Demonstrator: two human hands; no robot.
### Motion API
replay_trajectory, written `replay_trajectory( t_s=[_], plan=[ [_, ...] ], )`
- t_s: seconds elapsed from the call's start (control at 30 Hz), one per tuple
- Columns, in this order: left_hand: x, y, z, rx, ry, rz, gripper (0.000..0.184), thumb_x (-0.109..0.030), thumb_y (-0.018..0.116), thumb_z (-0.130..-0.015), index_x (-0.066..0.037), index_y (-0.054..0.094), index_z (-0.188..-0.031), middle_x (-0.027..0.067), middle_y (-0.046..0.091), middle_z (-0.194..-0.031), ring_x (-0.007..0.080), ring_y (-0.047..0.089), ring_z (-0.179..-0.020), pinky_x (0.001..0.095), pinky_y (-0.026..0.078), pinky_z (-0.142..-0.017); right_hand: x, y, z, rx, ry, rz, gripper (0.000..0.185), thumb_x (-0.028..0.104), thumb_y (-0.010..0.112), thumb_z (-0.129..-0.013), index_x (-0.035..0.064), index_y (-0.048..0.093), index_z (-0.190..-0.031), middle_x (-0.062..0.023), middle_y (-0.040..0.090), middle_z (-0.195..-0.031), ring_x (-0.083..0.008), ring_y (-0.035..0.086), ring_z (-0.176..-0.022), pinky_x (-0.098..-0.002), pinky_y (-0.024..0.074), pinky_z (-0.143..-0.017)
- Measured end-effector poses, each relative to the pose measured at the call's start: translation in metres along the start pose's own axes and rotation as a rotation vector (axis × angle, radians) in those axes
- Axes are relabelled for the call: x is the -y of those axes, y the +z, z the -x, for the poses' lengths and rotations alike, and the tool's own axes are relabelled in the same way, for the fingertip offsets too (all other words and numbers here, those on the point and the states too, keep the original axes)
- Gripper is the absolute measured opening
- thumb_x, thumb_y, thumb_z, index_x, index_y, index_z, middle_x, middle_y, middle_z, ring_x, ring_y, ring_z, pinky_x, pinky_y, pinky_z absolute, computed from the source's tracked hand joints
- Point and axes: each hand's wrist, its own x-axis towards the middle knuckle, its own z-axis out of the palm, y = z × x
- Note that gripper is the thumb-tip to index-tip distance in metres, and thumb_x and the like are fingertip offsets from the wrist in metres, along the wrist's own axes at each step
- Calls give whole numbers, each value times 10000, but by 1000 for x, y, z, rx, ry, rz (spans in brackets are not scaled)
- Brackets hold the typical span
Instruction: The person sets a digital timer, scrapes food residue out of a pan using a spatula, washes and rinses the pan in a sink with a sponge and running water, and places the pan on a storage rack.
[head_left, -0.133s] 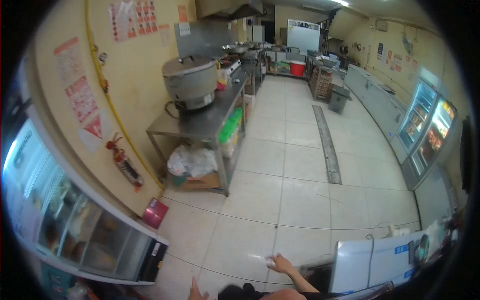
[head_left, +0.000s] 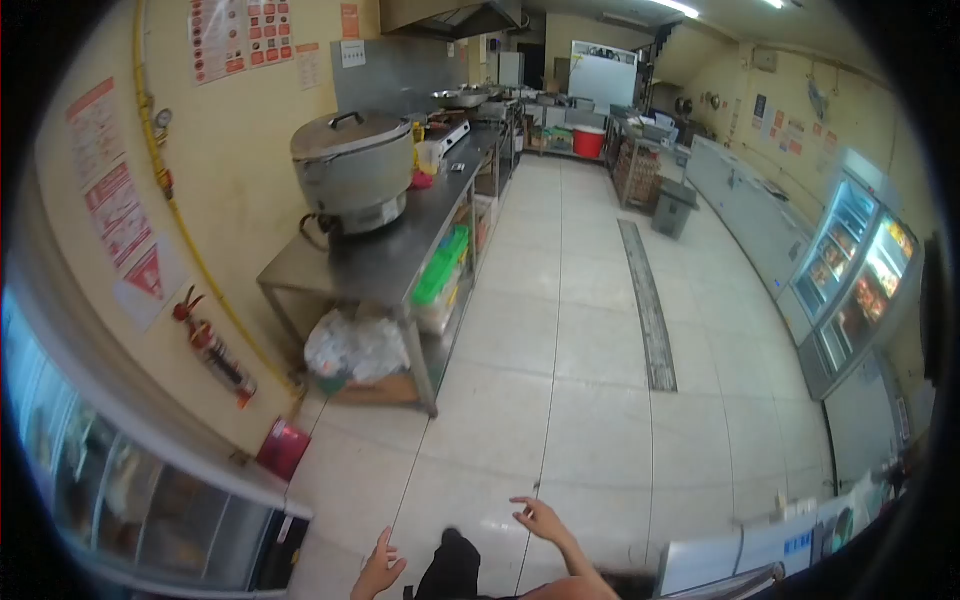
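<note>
Low in the head view, my left hand (head_left: 379, 568) is raised with its fingers apart, holding nothing. It is over the pale tiled floor (head_left: 488, 385), left of my dark-clothed leg (head_left: 452, 565). On the other side of the leg, my right hand (head_left: 538, 519) hangs over the tiles with its fingers spread and nothing in them. Neither hand touches an object. The glass-fronted fridge (head_left: 165, 510) is the nearest large thing on the left, and a white appliance (head_left: 740, 555) stands to the right of my right hand.
A steel table (head_left: 345, 272) on the left bears a large cooker (head_left: 352, 175). A fire extinguisher (head_left: 220, 360) hangs on the wall above a red box (head_left: 284, 448). Ahead are a grey bin (head_left: 674, 212), a red bucket (head_left: 588, 143) and a floor drain (head_left: 648, 305). Freezers (head_left: 740, 200) line the right.
The view has shifted forward, and the table and fridge sit further left and lower. Both hands are slightly further left in view, with more of my left hand and my leg showing.
</note>
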Motion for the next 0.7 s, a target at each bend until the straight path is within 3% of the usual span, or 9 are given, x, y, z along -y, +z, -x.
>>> replay_trajectory(
  t_s=[0.03,0.1,0.2,0.27,0.33,0.47,0.57,0.67,0.7],
  plan=[
    [-18,-6,-46,-10,21,2,839,-360,605,-722,-153,94,-1354,254,446,-1133,369,494,-997,497,382,-838,-9,-10,-42,-80,-4,52,437,330,597,-737,183,488,-1133,-151,534,-921,-299,555,-859,-347,458,-746],
    [-51,-21,-138,182,-166,-767,792,-402,572,-733,-135,145,-1344,275,450,-1121,392,482,-1005,478,378,-851,-42,-23,-109,-4,125,427,473,400,607,-711,232,495,-1140,-168,569,-892,-304,549,-914,-376,445,-791],
    [-43,-32,-306,302,-149,-722,778,-425,564,-726,-117,188,-1334,270,459,-1121,401,469,-1021,460,379,-854,-111,-43,-221,271,192,162,486,479,600,-695,265,527,-1125,-168,574,-1012,-334,524,-975,-414,409,-853],
    [-105,-35,-396,172,-38,-819,719,-440,544,-730,-109,267,-1305,217,464,-1152,392,447,-1056,441,365,-890,-125,-85,-267,291,136,242,479,476,593,-705,246,536,-1122,-140,584,-1021,-326,521,-991,-395,403,-862],
    [-186,-50,-473,124,58,-723,631,-349,549,-730,-90,328,-1262,205,497,-1099,373,482,-996,446,386,-844,-119,-136,-317,461,204,192,443,386,602,-722,184,539,-1111,-121,598,-1000,-314,548,-953,-383,431,-830],
    [-365,-54,-636,6,489,-630,527,-239,520,-762,-94,354,-1240,174,519,-1018,346,508,-916,406,423,-768,-105,-265,-412,145,490,-401,442,391,615,-705,151,557,-1072,-165,613,-912,-301,581,-887,-370,452,-777],
    [-450,-63,-759,-11,562,-591,532,-183,533,-760,-92,342,-1248,172,512,-1027,339,513,-915,392,426,-768,-187,-334,-523,39,495,-14,500,408,661,-683,177,538,-1109,-125,624,-871,-280,601,-813,-385,461,-742],
    [-489,-51,-883,-55,540,-341,553,-138,554,-754,-89,326,-1256,174,502,-1060,325,516,-944,378,421,-799,-272,-415,-671,-84,84,507,533,431,651,-681,135,520,-1105,-159,606,-918,-345,559,-886,-446,346,-900],
    [-498,-58,-916,-117,530,-177,565,-119,563,-752,-89,318,-1260,177,496,-1080,319,515,-966,370,417,-819,-268,-458,-731,-103,207,364,520,404,636,-697,105,512,-1105,-173,582,-980,-345,536,-928,-439,295,-942]
  ],
)
